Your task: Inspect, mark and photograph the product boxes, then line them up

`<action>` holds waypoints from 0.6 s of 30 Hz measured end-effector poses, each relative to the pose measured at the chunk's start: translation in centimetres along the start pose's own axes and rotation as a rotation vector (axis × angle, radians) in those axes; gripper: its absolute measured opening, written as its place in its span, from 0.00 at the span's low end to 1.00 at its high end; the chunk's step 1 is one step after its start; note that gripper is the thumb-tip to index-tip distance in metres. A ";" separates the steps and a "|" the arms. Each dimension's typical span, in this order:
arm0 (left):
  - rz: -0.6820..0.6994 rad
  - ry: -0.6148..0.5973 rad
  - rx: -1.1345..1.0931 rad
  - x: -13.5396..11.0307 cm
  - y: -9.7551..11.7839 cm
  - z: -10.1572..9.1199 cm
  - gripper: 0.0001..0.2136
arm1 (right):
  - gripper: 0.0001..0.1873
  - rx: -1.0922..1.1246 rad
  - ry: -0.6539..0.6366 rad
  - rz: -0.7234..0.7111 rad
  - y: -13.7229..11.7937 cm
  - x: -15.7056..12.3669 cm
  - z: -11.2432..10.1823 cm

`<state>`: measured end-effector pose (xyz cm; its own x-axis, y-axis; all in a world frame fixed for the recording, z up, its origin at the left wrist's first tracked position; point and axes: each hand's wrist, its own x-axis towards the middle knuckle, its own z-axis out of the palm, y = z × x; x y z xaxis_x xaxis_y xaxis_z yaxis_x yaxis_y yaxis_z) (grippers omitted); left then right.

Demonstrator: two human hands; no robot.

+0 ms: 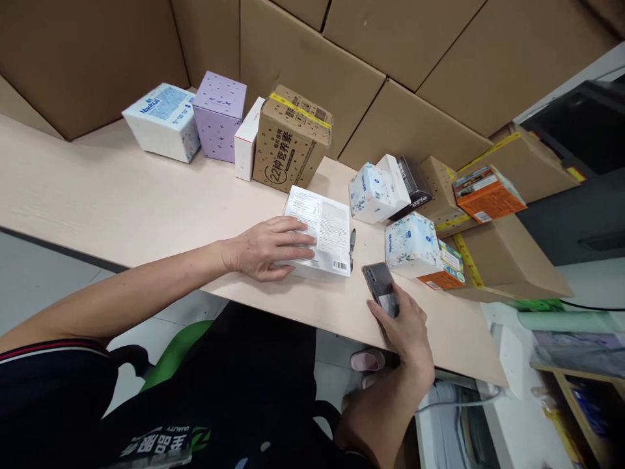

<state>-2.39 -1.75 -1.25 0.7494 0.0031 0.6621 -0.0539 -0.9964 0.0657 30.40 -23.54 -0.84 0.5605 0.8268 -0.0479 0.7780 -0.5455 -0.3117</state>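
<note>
My left hand [271, 249] lies palm down on a white box [329, 228] with printed text and a barcode, its fingers stretched over the upper face. My right hand [406, 319] grips a smartphone [379, 284] near the table's front edge; the phone's dark back with its camera lenses faces up. Between the box and the phone lies a slim dark object [352, 241], close against the box's right side; its kind is hard to make out.
Along the back of the table [161, 208] stand a tissue pack [166, 124], a purple box [219, 117], a narrow white box [248, 143] and a brown carton [293, 140]. To the right are tissue packs [413, 244], orange boxes [491, 195] and an open carton [512, 260]. Large cardboard boxes form a wall behind.
</note>
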 end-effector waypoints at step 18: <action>-0.020 0.020 0.007 0.2 0.3 0.6 0.20 | 0.36 1.105 0.250 -0.060 -4.8 -2.1 -0.1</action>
<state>-1.89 -2.10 -1.52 0.7371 0.0249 0.6753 -0.0340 -0.9967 0.0738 25.52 -22.63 0.91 0.6683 0.7291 0.1478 0.1982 0.0170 -0.9800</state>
